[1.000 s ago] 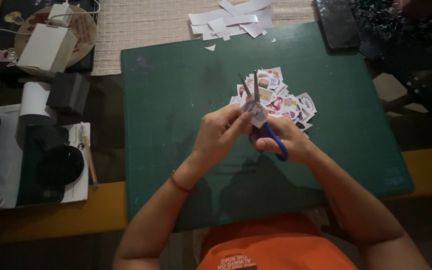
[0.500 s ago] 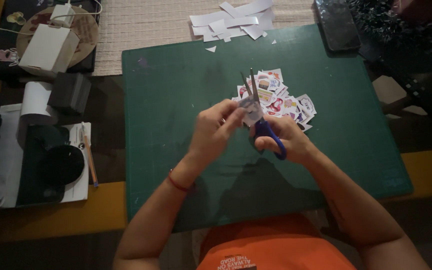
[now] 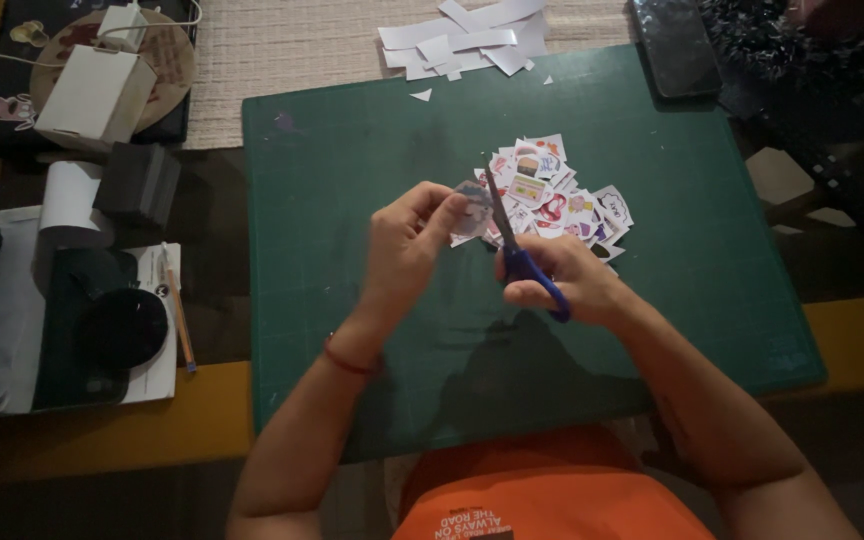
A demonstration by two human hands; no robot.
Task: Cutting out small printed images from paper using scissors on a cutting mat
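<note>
- Your left hand (image 3: 407,240) pinches a small paper cutout (image 3: 472,207); your right hand (image 3: 560,282) grips blue-handled scissors (image 3: 519,255).
- Cut stickers (image 3: 557,200) pile mid green cutting mat (image 3: 352,330); white scraps (image 3: 467,38) lie at its far edge.

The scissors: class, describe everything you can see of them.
The scissors have blue plastic-looking handles and slim dark blades. The right hand grips the handles; the blades point up and away over the green mat, slightly parted, their tips at a small cut-out pinched by the left hand.

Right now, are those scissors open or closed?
Nearly closed: the scissors show one narrow blade line against the small paper cutout.
</note>
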